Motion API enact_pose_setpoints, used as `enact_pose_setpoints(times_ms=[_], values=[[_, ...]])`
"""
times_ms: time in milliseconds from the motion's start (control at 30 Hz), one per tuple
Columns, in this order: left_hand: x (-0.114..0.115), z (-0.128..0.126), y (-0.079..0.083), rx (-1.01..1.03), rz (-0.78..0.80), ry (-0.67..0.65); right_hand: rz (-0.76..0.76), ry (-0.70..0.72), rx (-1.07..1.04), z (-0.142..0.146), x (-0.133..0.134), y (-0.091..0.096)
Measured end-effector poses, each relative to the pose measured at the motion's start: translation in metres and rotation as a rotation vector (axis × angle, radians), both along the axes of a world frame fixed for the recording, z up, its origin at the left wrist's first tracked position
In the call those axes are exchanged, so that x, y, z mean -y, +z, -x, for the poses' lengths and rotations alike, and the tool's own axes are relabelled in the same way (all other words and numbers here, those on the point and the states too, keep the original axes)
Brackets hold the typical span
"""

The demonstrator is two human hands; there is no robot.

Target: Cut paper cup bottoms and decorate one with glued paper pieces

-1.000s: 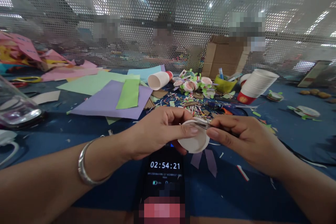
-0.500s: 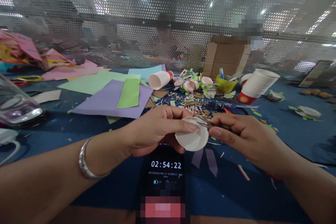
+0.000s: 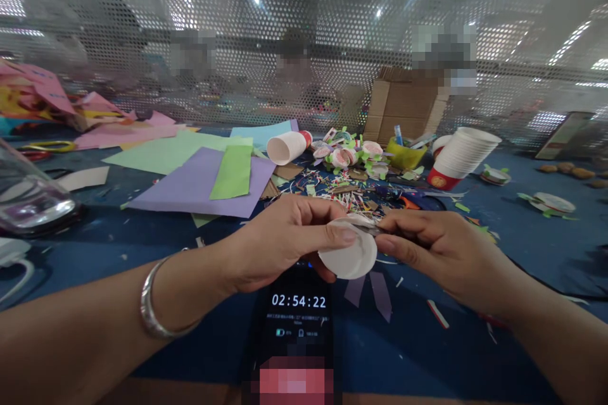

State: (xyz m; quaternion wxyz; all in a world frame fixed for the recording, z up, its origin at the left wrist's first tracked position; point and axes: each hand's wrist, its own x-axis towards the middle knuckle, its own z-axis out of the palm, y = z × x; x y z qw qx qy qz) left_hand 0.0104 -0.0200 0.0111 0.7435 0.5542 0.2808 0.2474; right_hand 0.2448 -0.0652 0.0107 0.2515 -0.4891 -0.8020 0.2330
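Observation:
My left hand (image 3: pixel 285 240) pinches a white round paper cup bottom (image 3: pixel 349 256) between thumb and fingers, just above the blue table. My right hand (image 3: pixel 427 247) is closed around a thin tool, apparently small scissors (image 3: pixel 375 226), whose tip meets the top edge of the disc. A silver bangle (image 3: pixel 156 304) sits on my left wrist. Two purple paper strips (image 3: pixel 373 291) lie on the table directly under the disc.
A phone showing a timer (image 3: pixel 299 310) lies below my hands. Coloured paper sheets (image 3: pixel 199 177), a tipped paper cup (image 3: pixel 287 145), a stack of cups (image 3: pixel 463 155), paper scraps and finished flower pieces (image 3: pixel 351 155) lie behind. A clear container (image 3: pixel 28 193) stands at left. A mesh screen (image 3: pixel 304 31) closes the back.
The disc has turned slightly in my left fingers and both hands have shifted a little; the timer went from 02:54:21 to 02:54:22.

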Motion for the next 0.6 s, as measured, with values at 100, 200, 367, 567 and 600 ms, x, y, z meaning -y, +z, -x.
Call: enact_pose_setpoints(times_ms=[100,200,367,567,600], values=[[0.0009,0.0005,0.0001,-0.005,0.0,-0.001,-0.041,0.002,0.012,0.0002,0.0013,0.0011],[0.0001,0.0006,0.0014,0.003,0.056,-0.004,-0.049,-0.005,0.014,0.0008,0.0024,0.0018],[-0.0024,-0.001,0.0032,-0.001,0.147,-0.011,-0.048,-0.021,0.025,0.0014,0.0021,0.0019],[0.0005,-0.0029,0.0048,-0.003,0.201,0.003,-0.037,-0.027,0.048,0.0016,0.0009,-0.0011],[0.0008,-0.0029,0.005,-0.006,0.198,0.015,-0.044,-0.031,0.045,0.0019,0.0007,-0.0018]])
